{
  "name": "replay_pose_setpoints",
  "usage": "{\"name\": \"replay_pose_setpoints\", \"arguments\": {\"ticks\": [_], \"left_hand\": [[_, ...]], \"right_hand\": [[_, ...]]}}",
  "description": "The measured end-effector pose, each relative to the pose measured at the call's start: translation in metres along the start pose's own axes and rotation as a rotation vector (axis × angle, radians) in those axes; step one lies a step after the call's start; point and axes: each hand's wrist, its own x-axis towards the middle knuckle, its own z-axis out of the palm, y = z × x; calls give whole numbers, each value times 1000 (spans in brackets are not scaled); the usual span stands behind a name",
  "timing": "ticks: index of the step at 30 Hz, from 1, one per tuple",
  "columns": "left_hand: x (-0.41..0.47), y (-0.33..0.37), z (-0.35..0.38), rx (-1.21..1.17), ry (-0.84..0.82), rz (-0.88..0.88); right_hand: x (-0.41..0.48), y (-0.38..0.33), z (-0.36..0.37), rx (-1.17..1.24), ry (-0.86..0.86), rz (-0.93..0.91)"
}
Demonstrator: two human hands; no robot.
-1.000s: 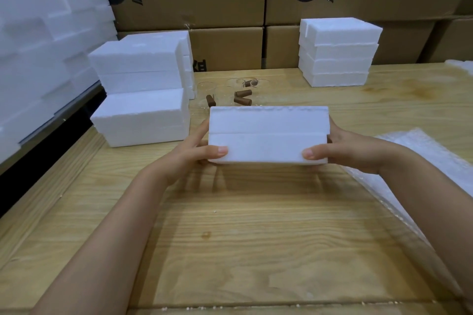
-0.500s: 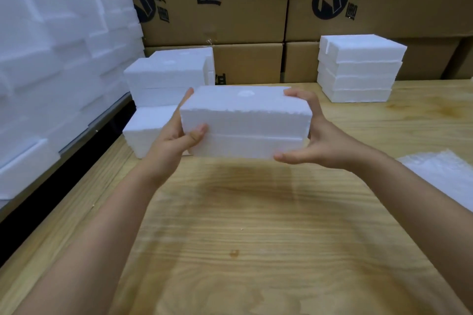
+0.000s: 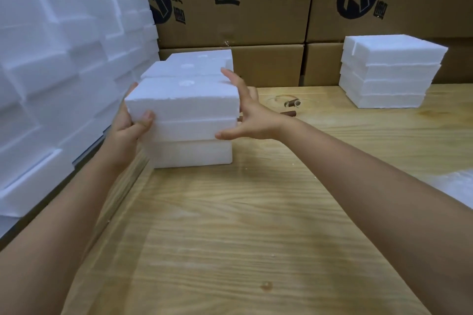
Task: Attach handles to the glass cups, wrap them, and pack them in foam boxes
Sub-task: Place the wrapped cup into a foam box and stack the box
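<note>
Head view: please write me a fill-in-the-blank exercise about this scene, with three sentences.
1. The left hand grips a white box made of ___.
2. The right hand touches the box's ___ end.
3. The table is made of ___.

Missing words: foam; right; wood.

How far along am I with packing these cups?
Done, it seems: closed boxes sit at left, one pile behind your hands. In hand: a shut foam box, left hand gripping it, right hand flat on its end, on or just over the lower box. Left: loose brown handles on the table, so more cups probably wait.
</note>
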Motion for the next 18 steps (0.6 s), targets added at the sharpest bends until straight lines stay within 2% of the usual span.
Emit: {"name": "replay_pose_setpoints", "arguments": {"ticks": [8, 18], "left_hand": [[15, -19, -14, 22, -20, 1], [25, -24, -19, 55, -50, -35]], "right_hand": [[17, 1, 4, -100, 22, 36], [19, 2, 8, -112, 34, 72]]}}
